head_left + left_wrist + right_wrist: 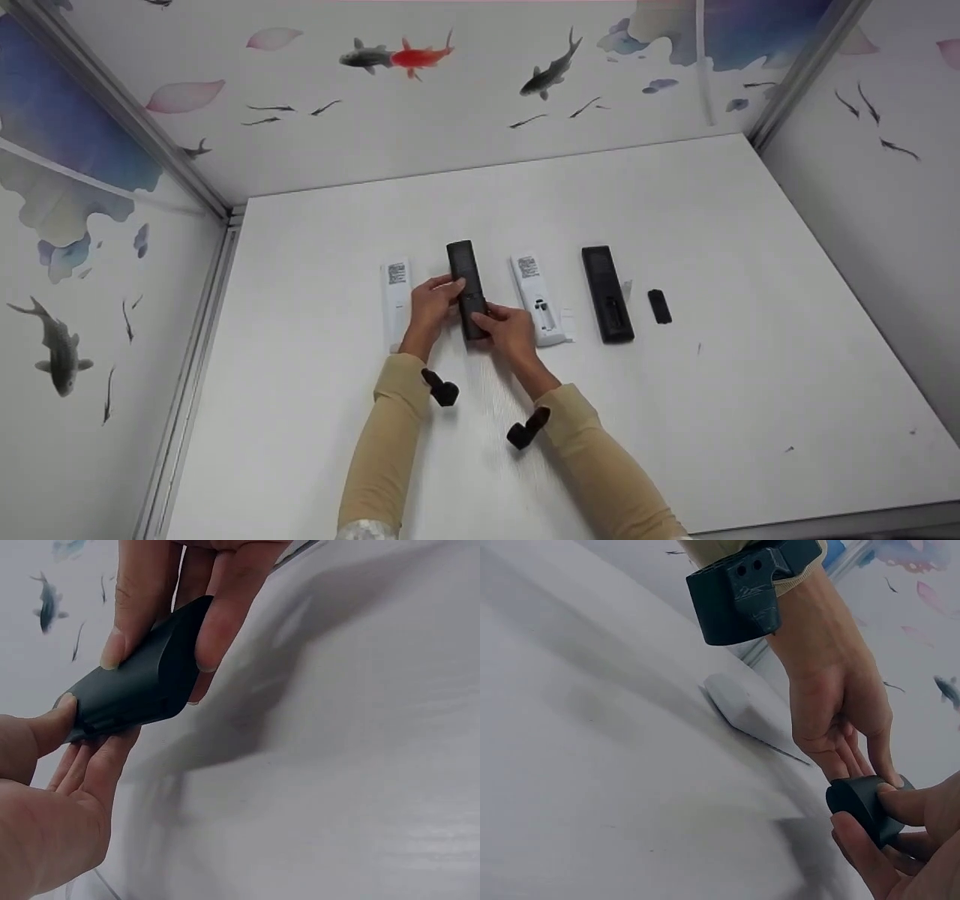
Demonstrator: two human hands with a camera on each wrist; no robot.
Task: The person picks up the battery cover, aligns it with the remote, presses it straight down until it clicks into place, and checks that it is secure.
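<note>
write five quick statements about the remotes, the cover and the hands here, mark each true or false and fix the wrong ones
1. The left hand and right hand grip the same black remote. True.
2. A white remote lies with its battery bay open. True.
3. Every remote is black. False: two are white.
4. A loose black cover lies on the table. True.
5. In the head view, that cover lies left of every remote. False: it lies right of them all.

Your right hand (926, 844) pinched one end of the black remote (855, 802), and your left hand (838, 701) gripped the other. A black camera (735, 604) sat by your beige sleeve (711, 549); a white remote (746, 706) lay on the table (630, 802).
</note>
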